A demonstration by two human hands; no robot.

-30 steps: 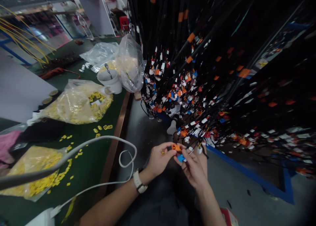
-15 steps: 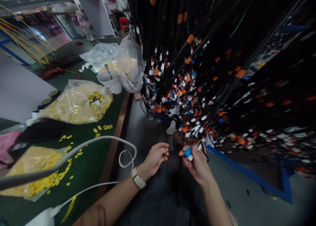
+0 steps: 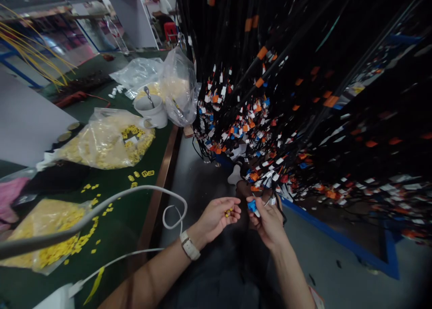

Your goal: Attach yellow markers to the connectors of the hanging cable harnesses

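My left hand (image 3: 218,217) is cupped with the palm up, and a few small yellow clips (image 3: 229,211) lie in its curled fingers. A white watch (image 3: 189,247) is on that wrist. My right hand (image 3: 267,219) pinches a blue connector (image 3: 251,205) on the end of a black cable, close beside the left fingertips. Above both hands hangs a dense curtain of black cable harnesses (image 3: 270,120) tipped with white, orange, blue and red connectors.
A green workbench (image 3: 111,219) stands on the left with plastic bags of yellow clips (image 3: 104,142), loose clips (image 3: 138,176), a white mug with a spoon (image 3: 151,110) and a white cord (image 3: 141,192). A grey floor with a blue frame rail (image 3: 337,239) runs under the harnesses. A person sits far back.
An orange connector held between both hands a second ago is gone from them. My left hand drew back, then returned palm up with yellow clips. My right hand now pinches a blue connector.
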